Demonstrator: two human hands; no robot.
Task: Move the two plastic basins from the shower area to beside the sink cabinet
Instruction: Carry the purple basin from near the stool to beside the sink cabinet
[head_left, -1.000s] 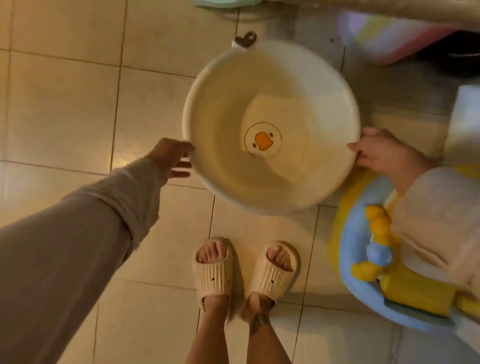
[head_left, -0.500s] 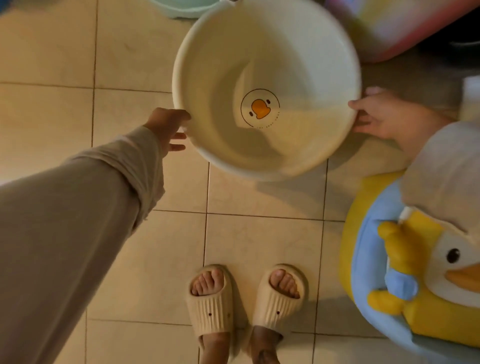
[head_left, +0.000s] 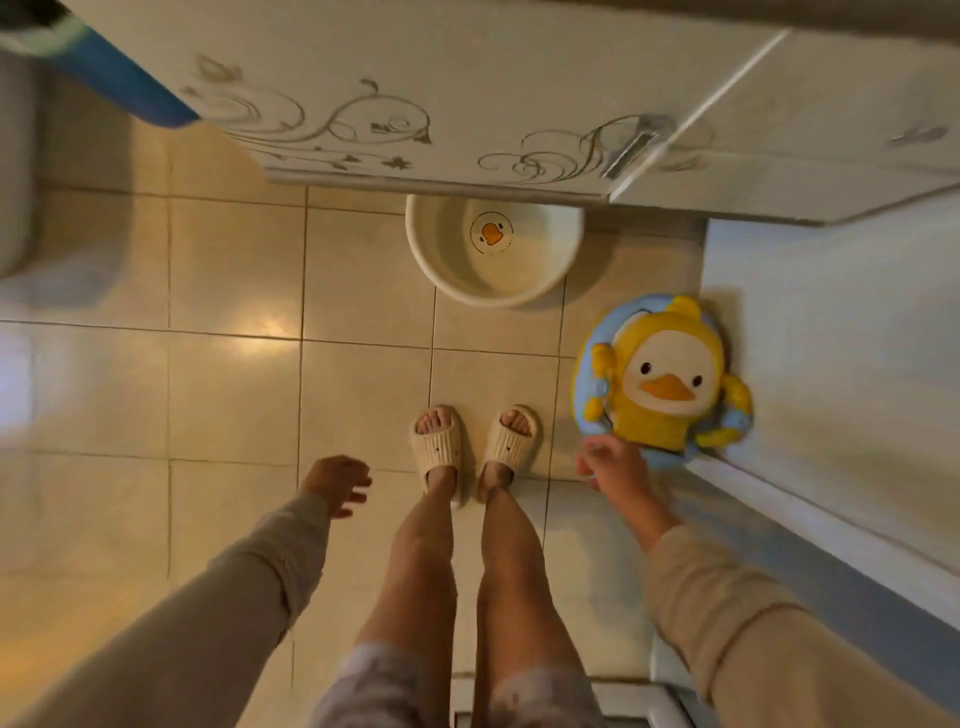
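Note:
A cream plastic basin (head_left: 451, 270) with an orange duck print on its bottom stands on the tiled floor, partly tucked under the white sink cabinet (head_left: 467, 104). No second basin shows in this view. My left hand (head_left: 336, 482) hangs empty over the floor, fingers apart, well short of the basin. My right hand (head_left: 612, 463) is also empty with loose fingers, just beside the lower edge of a duck toy. Both arms wear beige sleeves.
A yellow and blue duck-shaped toy seat (head_left: 665, 379) leans against the wall at the right. A white wall and ledge (head_left: 831, 415) run along the right. My feet in cream slippers (head_left: 475, 447) stand behind the basin. A blurred white fixture (head_left: 21, 166) sits far left.
Both hands have let go of the cream basin, which now rests on the floor under the cabinet. The hands have drawn back toward me and the view has risen.

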